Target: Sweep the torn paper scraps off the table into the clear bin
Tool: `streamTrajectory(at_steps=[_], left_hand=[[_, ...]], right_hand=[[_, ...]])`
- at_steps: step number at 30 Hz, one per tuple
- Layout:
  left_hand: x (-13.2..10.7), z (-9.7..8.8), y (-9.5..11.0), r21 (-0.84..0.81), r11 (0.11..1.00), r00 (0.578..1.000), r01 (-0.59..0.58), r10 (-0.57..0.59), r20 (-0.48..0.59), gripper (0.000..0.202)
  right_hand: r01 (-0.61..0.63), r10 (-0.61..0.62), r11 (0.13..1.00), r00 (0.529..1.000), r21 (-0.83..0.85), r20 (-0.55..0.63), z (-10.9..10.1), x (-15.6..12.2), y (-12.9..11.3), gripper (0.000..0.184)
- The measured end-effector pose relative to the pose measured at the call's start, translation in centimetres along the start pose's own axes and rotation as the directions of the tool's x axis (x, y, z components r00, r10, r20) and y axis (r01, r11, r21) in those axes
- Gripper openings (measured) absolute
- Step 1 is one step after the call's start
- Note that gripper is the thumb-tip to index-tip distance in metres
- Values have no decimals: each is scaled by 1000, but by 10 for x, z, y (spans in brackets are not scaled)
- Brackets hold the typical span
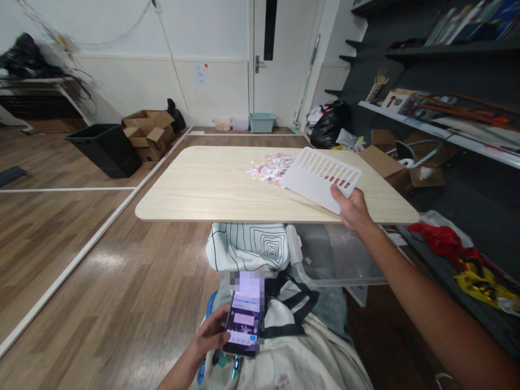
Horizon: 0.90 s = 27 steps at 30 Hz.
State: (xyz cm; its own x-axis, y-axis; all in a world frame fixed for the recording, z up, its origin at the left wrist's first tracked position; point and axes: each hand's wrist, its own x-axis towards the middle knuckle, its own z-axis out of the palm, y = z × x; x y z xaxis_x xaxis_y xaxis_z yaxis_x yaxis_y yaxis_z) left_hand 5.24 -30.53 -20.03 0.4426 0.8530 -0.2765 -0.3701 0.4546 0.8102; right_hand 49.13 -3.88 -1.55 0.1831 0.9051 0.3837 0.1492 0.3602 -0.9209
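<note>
My right hand (354,208) is closed on the near right corner of a flat white slotted plastic panel (311,187), its fingers curled beneath and the thumb on top. The panel is tilted over the pale wooden table (195,184). Against its left edge lies a heap of small white and pink paper scraps (270,169); the panel may hide part of it. Down at my lap, my left hand (214,329) grips a smartphone (244,319) with a lit screen, the thumb resting near the screen's lower left corner. Part of the phone's picture is pixelated.
Below the table edge are a patterned white cloth (247,246) and a clear plastic bin (337,254). A black bin (109,149) and cardboard boxes (150,132) stand on the left floor. An open carton (388,162) and dark shelving (459,54) are at the right.
</note>
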Motion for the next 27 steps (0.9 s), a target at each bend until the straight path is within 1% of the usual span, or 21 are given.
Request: streamTrajectory(at_steps=[2,5,7,10,13,16,22,25,27], left_hand=[[4,6,3,-5,1000,1000,7,-7,-22,65],[8,15,3,-60,998,998,17,-21,-55,70],[10,18,2,-80,997,998,24,-28,-49,71],[9,20,2,-69,997,999,25,-28,-38,72],[8,16,5,-56,998,999,34,-34,-6,78],[11,8,4,-42,998,997,57,-55,48,81],[19,-7,-13,-55,998,987,36,-27,156,90],[19,-11,-20,-37,999,984,17,-10,175,94],[18,-10,-22,-30,1000,986,5,1,166,97]], right_hand=[[2,-2,1000,1000,-10,7,0,0,0,85],[11,-10,1000,1000,-23,19,-1,0,0,85],[1,-1,1000,1000,-15,16,0,-1,0,86],[-26,27,1000,1000,14,-7,2,-1,-1,88],[-39,39,999,999,29,-20,3,-1,-2,89],[-34,35,999,999,26,-18,3,-1,-3,90],[0,1,1000,1000,-6,23,0,-1,-3,85],[-5,5,1000,1000,-2,24,0,-1,-3,85],[-16,16,1000,1000,9,19,0,-1,-3,86]])
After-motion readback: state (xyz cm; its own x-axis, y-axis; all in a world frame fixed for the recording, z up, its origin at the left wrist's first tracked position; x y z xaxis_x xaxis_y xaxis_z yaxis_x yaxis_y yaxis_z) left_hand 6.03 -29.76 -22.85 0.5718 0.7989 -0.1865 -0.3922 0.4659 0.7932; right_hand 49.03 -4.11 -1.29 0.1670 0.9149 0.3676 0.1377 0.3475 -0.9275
